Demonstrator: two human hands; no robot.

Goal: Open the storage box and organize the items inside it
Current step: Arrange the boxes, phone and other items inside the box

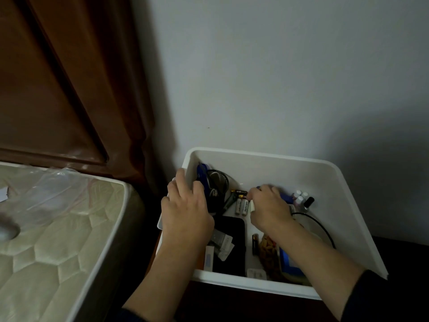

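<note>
Flanking white batteries [241, 206], both hands [185, 210].

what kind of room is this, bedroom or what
Most likely a bedroom: a quilted mattress sits against a dark wooden headboard, and the white storage box of small household items stands beside it, by a plain wall.

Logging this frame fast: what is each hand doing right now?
Left hand: open, resting on the storage box left wall.
Right hand: fingers pinch a white battery.
</note>
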